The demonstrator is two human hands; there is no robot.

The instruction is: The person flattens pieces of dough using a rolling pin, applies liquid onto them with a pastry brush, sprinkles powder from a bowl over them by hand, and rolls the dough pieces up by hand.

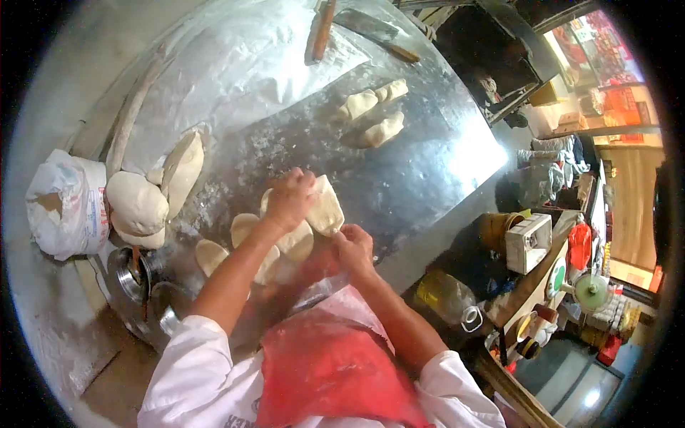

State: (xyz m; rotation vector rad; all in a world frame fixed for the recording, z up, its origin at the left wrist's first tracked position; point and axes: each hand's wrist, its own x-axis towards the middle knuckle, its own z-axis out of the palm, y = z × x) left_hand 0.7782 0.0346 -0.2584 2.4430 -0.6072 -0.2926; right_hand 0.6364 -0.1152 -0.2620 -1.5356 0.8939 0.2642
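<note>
A flat oblong piece of dough [325, 207] lies between my hands on the metal worktop [300, 135]. My left hand [291, 200] has its fingers closed at the dough's upper left edge. At the lower right corner my right hand [353, 246] pinches the dough. Several flattened dough rounds [296, 242] lie under and beside my left forearm. Farther off on the worktop rest a few folded dough pieces [382, 130]. Large lumps of dough [137, 203] sit at the left.
Plastic sheeting [235, 78] covers the worktop's far left, with a rolling pin [324, 30] and a flat blade [365, 25] nearby. A white sack [68, 203] and a metal pot [132, 274] are at the left. Right of the worktop stand a white crate [528, 244] and a plastic jug [446, 296].
</note>
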